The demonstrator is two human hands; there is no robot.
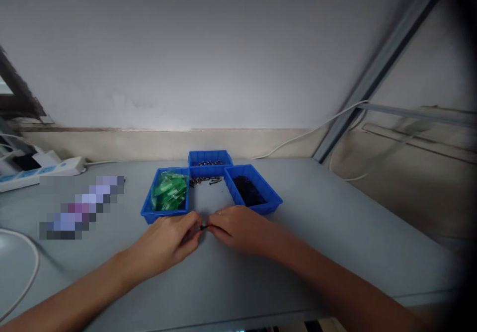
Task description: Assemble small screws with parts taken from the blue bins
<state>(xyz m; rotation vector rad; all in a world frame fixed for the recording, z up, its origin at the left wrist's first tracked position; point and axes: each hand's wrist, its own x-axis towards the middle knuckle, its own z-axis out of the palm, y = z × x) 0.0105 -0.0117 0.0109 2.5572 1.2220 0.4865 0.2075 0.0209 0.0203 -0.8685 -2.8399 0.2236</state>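
My left hand [169, 237] and my right hand [238, 228] meet fingertip to fingertip above the grey table, in front of the blue bins. Pinched between them is a small dark piece [203, 227], too small to name. Just beyond my left hand, a blue bin [148, 216] holds green and clear plastic pieces [169, 191]. Beyond my right hand, another blue bin [274, 204] contains small black parts [248, 190]. A third blue bin [210, 157] at the back has small metal screws in it, and loose screws [204, 180] lie on the table before it.
A white power strip [70, 166] lies at the far left, with a pixelated object [82, 207] nearer on the grey table [320, 222]. A white cable [35, 262] curves at the left edge. Behind the table stand a wall and, at right, a slanted metal post [343, 123].
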